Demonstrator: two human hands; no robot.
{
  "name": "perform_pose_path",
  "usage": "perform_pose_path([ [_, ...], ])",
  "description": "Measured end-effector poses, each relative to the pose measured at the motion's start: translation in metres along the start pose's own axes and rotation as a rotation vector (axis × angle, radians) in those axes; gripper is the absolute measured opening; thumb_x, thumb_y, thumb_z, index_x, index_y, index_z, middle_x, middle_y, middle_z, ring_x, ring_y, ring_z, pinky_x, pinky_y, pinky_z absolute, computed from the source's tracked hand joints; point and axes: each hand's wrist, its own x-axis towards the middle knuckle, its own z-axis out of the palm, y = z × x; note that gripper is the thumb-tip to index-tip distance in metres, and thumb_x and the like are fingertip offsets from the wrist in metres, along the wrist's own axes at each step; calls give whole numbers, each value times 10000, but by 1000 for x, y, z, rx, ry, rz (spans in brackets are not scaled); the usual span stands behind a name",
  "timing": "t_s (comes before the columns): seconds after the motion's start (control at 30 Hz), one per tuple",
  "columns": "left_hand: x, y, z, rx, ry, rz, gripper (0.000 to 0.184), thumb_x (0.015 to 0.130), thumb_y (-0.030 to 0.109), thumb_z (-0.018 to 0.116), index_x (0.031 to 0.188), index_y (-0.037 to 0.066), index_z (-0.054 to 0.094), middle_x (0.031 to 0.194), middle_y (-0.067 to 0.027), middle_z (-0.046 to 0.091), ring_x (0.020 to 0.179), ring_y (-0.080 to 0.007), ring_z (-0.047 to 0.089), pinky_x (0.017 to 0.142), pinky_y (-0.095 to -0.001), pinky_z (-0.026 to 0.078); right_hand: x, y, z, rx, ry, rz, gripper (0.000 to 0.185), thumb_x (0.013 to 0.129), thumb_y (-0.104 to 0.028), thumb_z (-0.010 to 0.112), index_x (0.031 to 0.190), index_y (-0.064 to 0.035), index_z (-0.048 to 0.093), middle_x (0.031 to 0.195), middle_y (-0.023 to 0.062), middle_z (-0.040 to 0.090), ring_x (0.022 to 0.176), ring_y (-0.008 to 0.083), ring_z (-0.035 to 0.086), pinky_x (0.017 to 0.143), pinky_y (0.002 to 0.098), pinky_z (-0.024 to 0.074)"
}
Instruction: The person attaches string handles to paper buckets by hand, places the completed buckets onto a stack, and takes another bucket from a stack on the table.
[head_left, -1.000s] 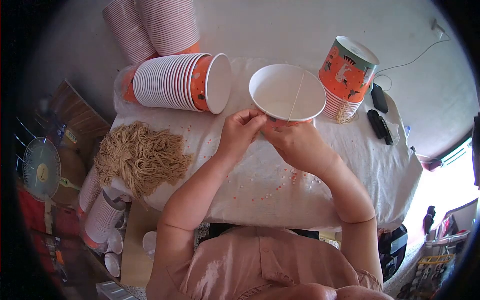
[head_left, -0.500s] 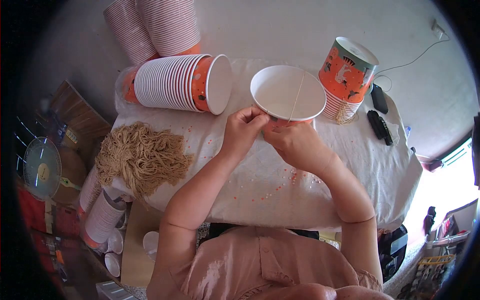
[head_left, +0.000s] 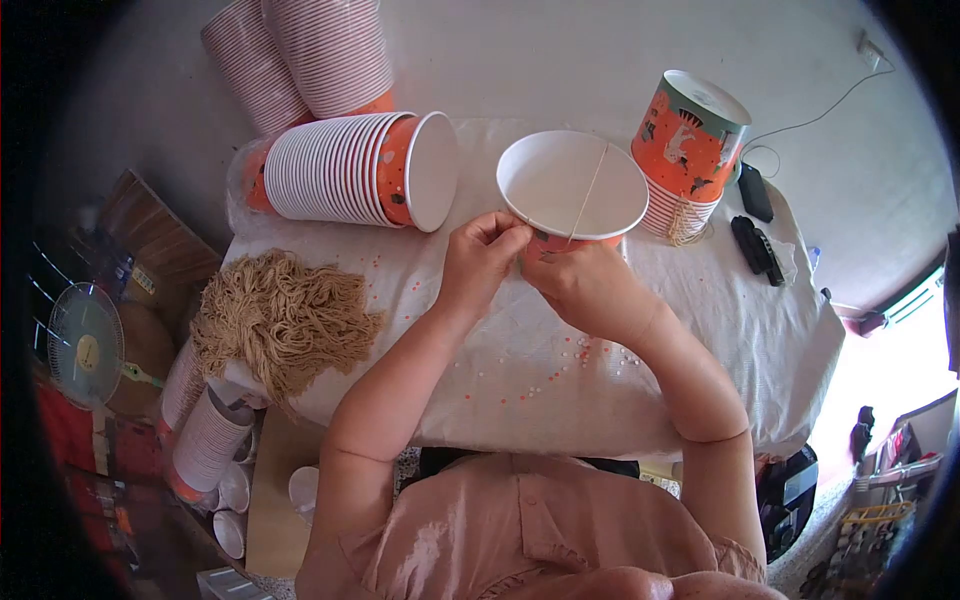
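Note:
A large white-rimmed paper cup (head_left: pixel 555 180) with an orange outside stands tilted toward me at the table's middle, a thin string (head_left: pixel 590 192) running across its mouth. My left hand (head_left: pixel 484 255) pinches at the near left of the rim; what lies between its fingertips is too small to make out. Right beside it, my right hand (head_left: pixel 590 285) has its fingers curled against the cup's near side, below the rim, and its fingertips are partly hidden. A tangled pile of tan strings (head_left: pixel 290 315) lies to the left.
Nested cups (head_left: pixel 330 170) lie on their side at the back left. Upside-down stacked cups (head_left: pixel 690 140) with string at the base stand right, near a black stapler-like object (head_left: pixel 757 250) and a dark phone-like object (head_left: pixel 755 192). Small dots lie on the cloth (head_left: pixel 480 420). A fan (head_left: pixel 86 345) is far left.
The view has shifted slightly. Both hands stay at the near rim of the cup, with hardly any movement of fingers or cup.

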Motion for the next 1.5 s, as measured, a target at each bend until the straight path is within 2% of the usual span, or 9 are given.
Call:
perform_pose_path([
  [0.37,-2,-1,-8,120,-44,37,142,913,167,636,884,33,672,701,71,558,610,-4,454,532,-189,357,1,-11,-31,-163,39,85,121,798,-96,662,903,-50,624,791,93,654,736,296,653,627,409,514],
  [0.6,2,-6,-18,218,17,437,126,919,130,611,1003,36,617,906,3,602,687,-22,501,586,-192,418,-6,-17,-56,-216,-121,289,160,808,-157,676,938,-73,635,791,94,662,723,293,660,616,406,512],
  [0.67,-3,11,-11,594,27,687,202,913,96,582,1111,51,580,1132,-78,584,766,-99,593,642,-229,483,-8,-16,-60,-232,-133,303,163,805,-166,683,930,-75,634,789,92,661,724,293,660,615,406,511],
  [0.77,-2,16,-7,740,-61,773,267,902,76,566,1169,74,559,1283,-121,518,892,-208,645,696,-282,533,-10,-13,-62,-224,-141,336,176,792,-174,697,918,-69,632,787,89,656,736,290,660,638,408,511],
  [0.8,0,14,-8,820,-74,804,268,908,83,562,1176,79,557,1284,-127,533,989,-270,642,736,-324,552,-11,-11,-61,-224,-147,341,186,785,-175,704,919,-68,632,799,88,657,750,290,660,653,409,511],
  [0.9,7,3,-14,932,-76,863,249,900,70,575,1148,69,562,1203,-120,557,936,-273,639,736,-336,548,-14,-7,-66,-235,-161,357,203,770,-167,717,921,-61,631,830,88,658,784,290,657,680,409,510],
  [1.1,7,12,-24,767,-78,794,186,863,9,616,1045,41,592,1031,-104,548,841,-223,620,724,-300,535,-16,6,-79,-246,-93,428,283,742,-136,738,992,-59,633,961,81,653,883,283,642,745,400,512],
  [1.33,6,12,-27,552,-92,719,172,871,6,632,1037,18,591,1026,-72,545,863,-150,606,722,-265,514,-16,14,-85,-265,27,457,450,725,-151,754,1134,-95,576,1110,64,631,977,287,635,776,409,514],
  [1.5,10,5,-36,204,-161,398,168,924,77,625,1075,25,573,1017,-13,541,803,-69,572,683,-219,491,-14,13,-90,-186,-78,487,461,721,-174,755,1136,-102,570,1162,69,609,1013,288,622,789,398,507],
])
